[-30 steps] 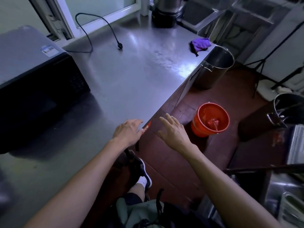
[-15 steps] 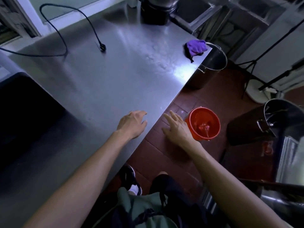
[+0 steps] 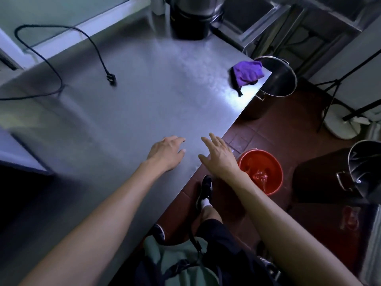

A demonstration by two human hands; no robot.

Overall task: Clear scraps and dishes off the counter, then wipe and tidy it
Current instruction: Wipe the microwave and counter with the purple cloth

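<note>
Stainless steel tabletop (image 3: 144, 96) fills most of the view, above a dark red tiled floor (image 3: 268, 129). Both hands reach out over its near edge: the left hand (image 3: 166, 152) hangs palm down with loosely bent fingers, holding nothing, and the right hand (image 3: 219, 156) is spread flat, also holding nothing. A crumpled purple cloth (image 3: 247, 74) lies at the far right corner of the tabletop. A black power cord (image 3: 90, 42) trails across the back left. A round red plastic bucket (image 3: 260, 169) stands on the floor just beside the right hand.

Single head view — steeply down, close over counter (image 3: 127, 112) edge.
</note>
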